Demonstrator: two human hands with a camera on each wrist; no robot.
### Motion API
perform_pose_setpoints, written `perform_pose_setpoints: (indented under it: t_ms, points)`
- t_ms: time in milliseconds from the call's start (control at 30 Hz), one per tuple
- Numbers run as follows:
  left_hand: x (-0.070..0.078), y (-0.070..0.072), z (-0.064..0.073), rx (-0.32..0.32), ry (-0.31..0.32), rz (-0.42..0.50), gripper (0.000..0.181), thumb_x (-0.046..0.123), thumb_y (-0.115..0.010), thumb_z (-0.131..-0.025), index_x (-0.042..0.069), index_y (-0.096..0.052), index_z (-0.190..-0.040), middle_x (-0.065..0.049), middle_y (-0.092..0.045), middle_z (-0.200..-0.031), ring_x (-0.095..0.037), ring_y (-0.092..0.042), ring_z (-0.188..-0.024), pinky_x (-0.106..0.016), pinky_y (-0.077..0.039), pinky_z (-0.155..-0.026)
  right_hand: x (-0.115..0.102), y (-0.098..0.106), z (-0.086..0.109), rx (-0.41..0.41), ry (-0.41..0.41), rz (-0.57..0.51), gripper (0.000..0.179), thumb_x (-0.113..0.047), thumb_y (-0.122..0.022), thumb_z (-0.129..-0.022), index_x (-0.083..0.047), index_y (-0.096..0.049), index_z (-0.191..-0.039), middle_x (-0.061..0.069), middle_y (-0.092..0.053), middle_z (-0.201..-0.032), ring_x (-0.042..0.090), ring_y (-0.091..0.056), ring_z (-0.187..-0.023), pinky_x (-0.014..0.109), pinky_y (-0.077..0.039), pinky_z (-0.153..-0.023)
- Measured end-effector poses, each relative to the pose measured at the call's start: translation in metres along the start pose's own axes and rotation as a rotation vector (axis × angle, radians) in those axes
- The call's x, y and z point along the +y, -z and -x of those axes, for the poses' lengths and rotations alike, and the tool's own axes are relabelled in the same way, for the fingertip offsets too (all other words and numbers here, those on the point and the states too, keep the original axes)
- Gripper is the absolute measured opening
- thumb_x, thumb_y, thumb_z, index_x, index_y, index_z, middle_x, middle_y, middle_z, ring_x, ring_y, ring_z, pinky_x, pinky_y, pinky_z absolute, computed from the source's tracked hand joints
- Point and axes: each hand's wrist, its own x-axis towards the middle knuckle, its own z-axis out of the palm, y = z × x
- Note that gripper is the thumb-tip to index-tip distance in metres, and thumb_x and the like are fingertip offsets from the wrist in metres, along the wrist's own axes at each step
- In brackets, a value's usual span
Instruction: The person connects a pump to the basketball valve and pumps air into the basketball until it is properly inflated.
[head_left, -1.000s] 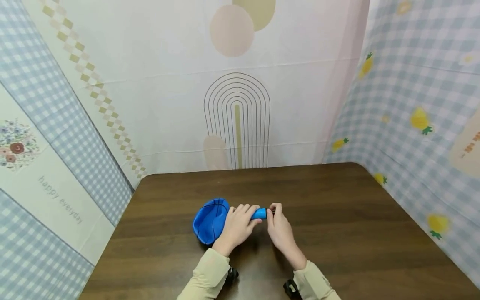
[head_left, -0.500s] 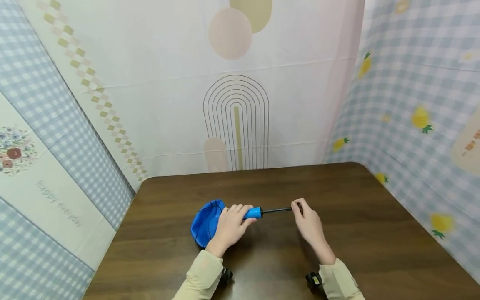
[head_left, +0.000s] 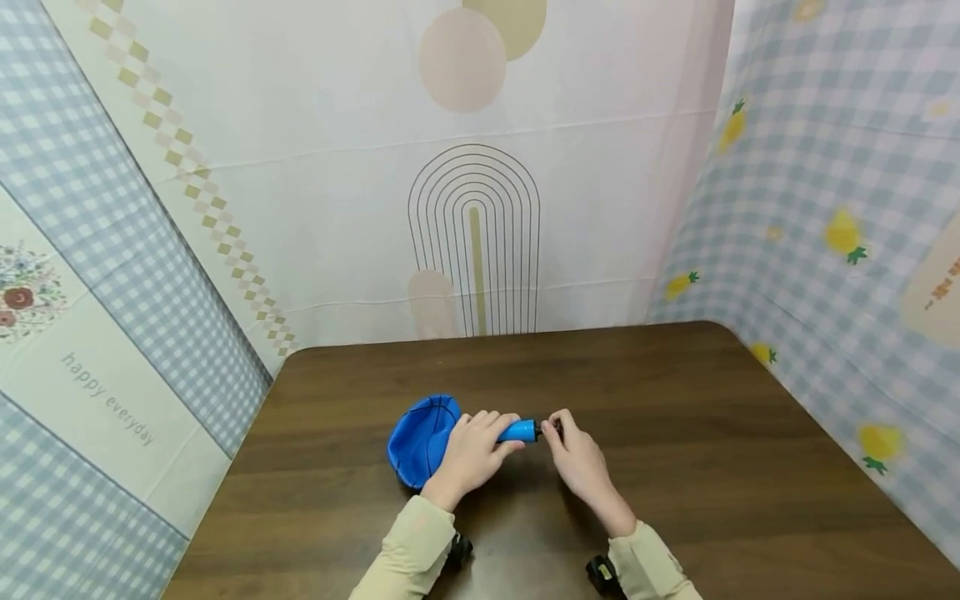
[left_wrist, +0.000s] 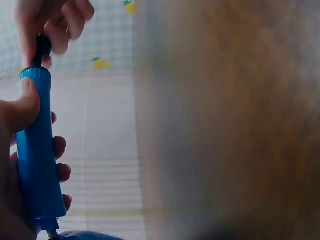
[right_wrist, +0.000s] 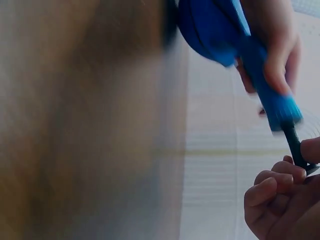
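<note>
My left hand grips the blue barrel of a hand pump, thumb along its side and fingers wrapped round behind. A metal needle at the pump's lower end meets a blue ball with black lines, which is partly deflated and caved in on its upper side. With bent fingers, my right hand holds the black pump handle. Only a short length of the dark rod shows between handle and barrel in the right wrist view.
The dark brown wooden table lies under both hands. Behind it hangs a pale printed cloth, with blue checked cloths at the sides. Black cameras are strapped at the wrists.
My right hand first pulled the handle out to the right, baring a long rod, then pushed it back left close to the barrel. The left hand and ball shifted only slightly.
</note>
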Motion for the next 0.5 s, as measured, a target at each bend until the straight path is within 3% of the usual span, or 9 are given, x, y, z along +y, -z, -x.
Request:
perform_pose_setpoints:
  t_ms: [167, 300, 500]
  points:
    - [-0.013, 0.01, -0.001, -0.001, 0.043, 0.02, 0.039, 0.04, -0.066, -0.089, 0.019, -0.064, -0.121, 0.002, -0.07, -0.102, -0.015, -0.059, -0.091, -0.033, -0.043, -0.076, 0.008, 0.024, -0.006, 0.064, -0.049, 0.025, 0.027, -0.034, -0.045, -0.103, -0.012, -0.057, -0.111, 0.006, -0.057, -0.072, 0.017, -0.048, -0.06, 0.03, -0.037, -0.055]
    - [-0.012, 0.012, -0.003, -0.009, 0.091, 0.008, 0.039, 0.042, -0.064, -0.09, 0.021, -0.063, -0.123, 0.002, -0.07, -0.104, -0.016, -0.06, -0.094, -0.035, -0.044, -0.078, 0.01, 0.031, -0.01, 0.094, -0.083, 0.02, 0.028, -0.035, -0.043, -0.103, -0.009, -0.054, -0.107, 0.006, -0.051, -0.068, 0.018, -0.046, -0.06, 0.03, -0.036, -0.055]
    - [0.004, -0.002, -0.007, -0.01, 0.039, -0.039, 0.038, 0.043, -0.06, -0.092, 0.021, -0.062, -0.124, 0.002, -0.069, -0.103, -0.016, -0.06, -0.093, -0.036, -0.043, -0.078, -0.003, 0.008, -0.006, -0.032, -0.066, -0.015, 0.038, -0.044, -0.047, -0.101, -0.006, -0.042, -0.104, 0.002, -0.045, -0.063, 0.013, -0.04, -0.053, 0.027, -0.033, -0.05]
